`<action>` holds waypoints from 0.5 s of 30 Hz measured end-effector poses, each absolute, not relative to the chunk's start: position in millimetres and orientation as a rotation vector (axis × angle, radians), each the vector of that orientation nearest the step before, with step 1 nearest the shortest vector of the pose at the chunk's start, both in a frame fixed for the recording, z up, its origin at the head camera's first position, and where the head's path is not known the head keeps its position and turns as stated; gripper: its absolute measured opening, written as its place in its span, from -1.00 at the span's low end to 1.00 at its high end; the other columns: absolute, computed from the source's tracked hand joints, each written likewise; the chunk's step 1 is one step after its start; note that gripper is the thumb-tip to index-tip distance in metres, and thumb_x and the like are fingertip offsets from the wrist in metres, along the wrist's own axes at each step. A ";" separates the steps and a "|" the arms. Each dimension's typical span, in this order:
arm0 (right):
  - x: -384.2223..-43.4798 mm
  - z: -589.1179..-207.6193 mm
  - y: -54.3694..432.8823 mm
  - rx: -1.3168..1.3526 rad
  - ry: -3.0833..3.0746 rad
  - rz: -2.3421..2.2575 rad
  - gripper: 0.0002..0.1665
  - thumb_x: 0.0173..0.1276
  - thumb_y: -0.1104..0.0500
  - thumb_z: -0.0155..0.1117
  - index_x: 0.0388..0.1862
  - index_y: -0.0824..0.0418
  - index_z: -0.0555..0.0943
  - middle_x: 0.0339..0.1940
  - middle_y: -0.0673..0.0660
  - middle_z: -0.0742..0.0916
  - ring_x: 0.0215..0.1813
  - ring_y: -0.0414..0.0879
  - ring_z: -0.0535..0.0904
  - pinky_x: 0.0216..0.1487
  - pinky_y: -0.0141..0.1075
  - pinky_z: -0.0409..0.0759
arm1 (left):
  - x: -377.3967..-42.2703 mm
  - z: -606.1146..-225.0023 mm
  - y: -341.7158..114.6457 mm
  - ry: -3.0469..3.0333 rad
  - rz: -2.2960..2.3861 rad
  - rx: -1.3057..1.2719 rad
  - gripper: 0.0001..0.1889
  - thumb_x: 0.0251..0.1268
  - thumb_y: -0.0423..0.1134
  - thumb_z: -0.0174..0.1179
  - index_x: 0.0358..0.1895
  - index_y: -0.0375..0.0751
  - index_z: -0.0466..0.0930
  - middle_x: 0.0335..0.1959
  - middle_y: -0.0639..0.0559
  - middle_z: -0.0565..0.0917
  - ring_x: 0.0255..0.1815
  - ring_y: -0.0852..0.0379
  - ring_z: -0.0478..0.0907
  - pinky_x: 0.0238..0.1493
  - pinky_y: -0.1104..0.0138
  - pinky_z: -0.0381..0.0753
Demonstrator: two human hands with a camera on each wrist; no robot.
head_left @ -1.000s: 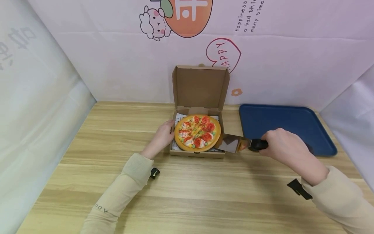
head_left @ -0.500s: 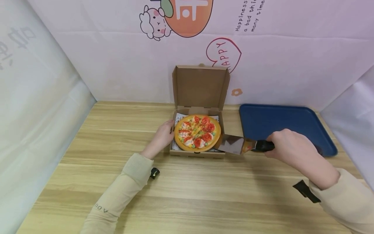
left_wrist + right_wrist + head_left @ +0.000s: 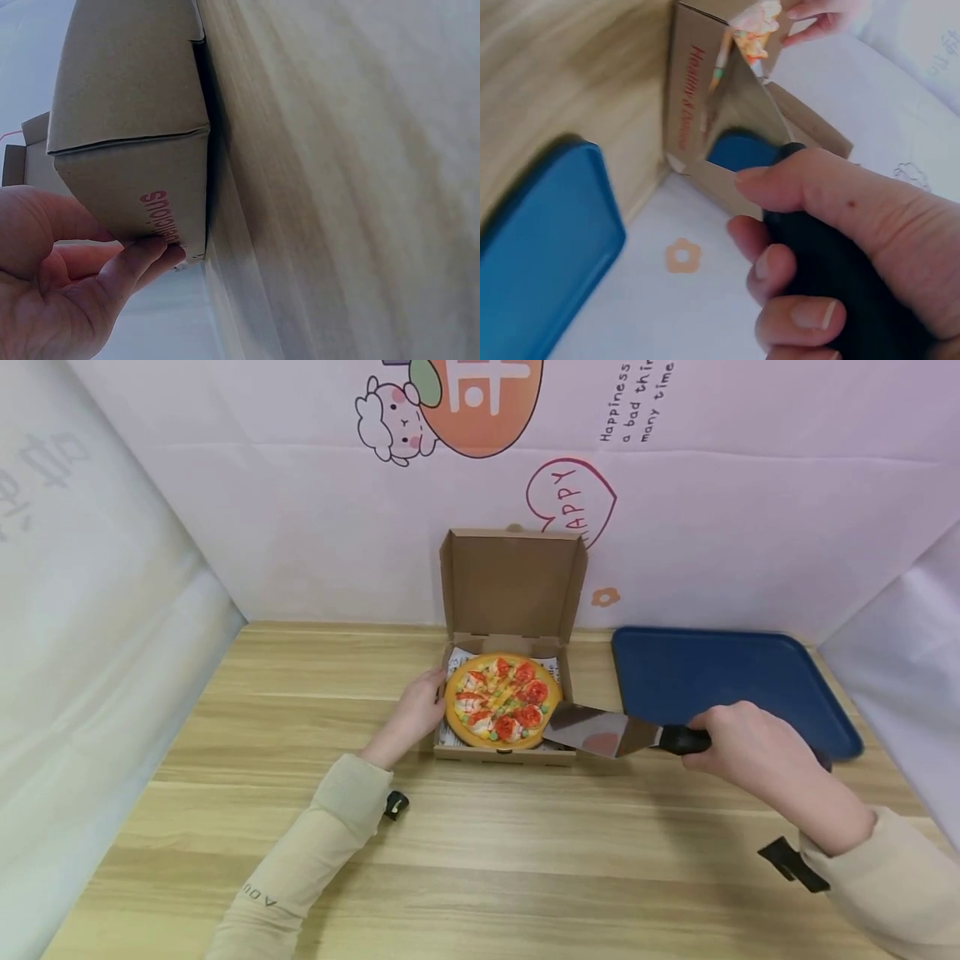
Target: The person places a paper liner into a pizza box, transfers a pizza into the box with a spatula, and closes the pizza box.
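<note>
A round pizza [image 3: 502,700] with red and white toppings lies in the open cardboard pizza box [image 3: 517,583], whose lid stands up at the back. At the box's left side, my left hand [image 3: 415,710] pinches the side wall; thumb and fingertips show at the red lettering in the left wrist view. My right hand [image 3: 757,758] grips the black handle of a metal spatula [image 3: 592,727]. The spatula's blade slants over the box's right wall, and its front end overlaps the pizza's right rim in the head view. In the right wrist view my fingers [image 3: 802,311] wrap the handle.
A blue tray [image 3: 720,672] lies at the back right, partly behind my right hand. Printed paper [image 3: 459,657] lines the box under the pizza. A white printed cloth [image 3: 330,535] hangs behind the wooden table [image 3: 480,868].
My right hand has drawn back to the right with the spatula. The blade's front end, earlier hidden under the pizza's rim, now shows in front of it. My left hand stays put.
</note>
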State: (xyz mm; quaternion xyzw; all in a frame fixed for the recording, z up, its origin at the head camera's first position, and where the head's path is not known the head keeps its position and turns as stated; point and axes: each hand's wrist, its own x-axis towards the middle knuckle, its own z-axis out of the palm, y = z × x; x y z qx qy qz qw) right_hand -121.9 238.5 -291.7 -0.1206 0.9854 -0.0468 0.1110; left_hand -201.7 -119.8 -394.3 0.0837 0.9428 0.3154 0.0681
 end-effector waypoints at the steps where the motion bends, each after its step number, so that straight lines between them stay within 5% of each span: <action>1: -121.6 -294.0 239.9 -0.354 2.890 -0.153 -0.53 -0.03 0.08 0.42 -0.18 0.37 0.64 -0.34 0.25 0.69 -0.49 -0.05 0.54 -0.63 -0.27 0.43 | -201.5 -394.2 -119.8 2.841 0.950 0.250 -0.51 0.30 -0.44 -0.07 0.29 -0.46 0.16 0.33 -0.28 0.22 0.35 -0.12 0.13 0.34 0.15 0.17; 9: -118.4 -319.2 249.1 -0.412 2.893 -0.284 -0.72 0.09 0.13 0.33 -0.30 0.31 0.60 -0.65 0.01 0.48 -0.66 -0.16 0.24 -0.66 -0.35 0.12 | -200.8 -393.2 -120.2 2.844 0.948 0.245 -0.51 0.29 -0.44 -0.07 0.29 -0.47 0.16 0.33 -0.29 0.22 0.35 -0.13 0.13 0.35 0.15 0.16; 15: -117.8 -334.9 253.6 -0.433 2.906 -0.371 -0.82 0.12 0.16 0.30 -0.42 0.26 0.55 -0.71 -0.01 0.40 -0.69 -0.17 0.20 -0.67 -0.38 0.11 | -201.3 -393.4 -119.6 2.845 0.956 0.245 -0.51 0.29 -0.44 -0.07 0.29 -0.47 0.16 0.33 -0.28 0.21 0.36 -0.12 0.12 0.36 0.16 0.14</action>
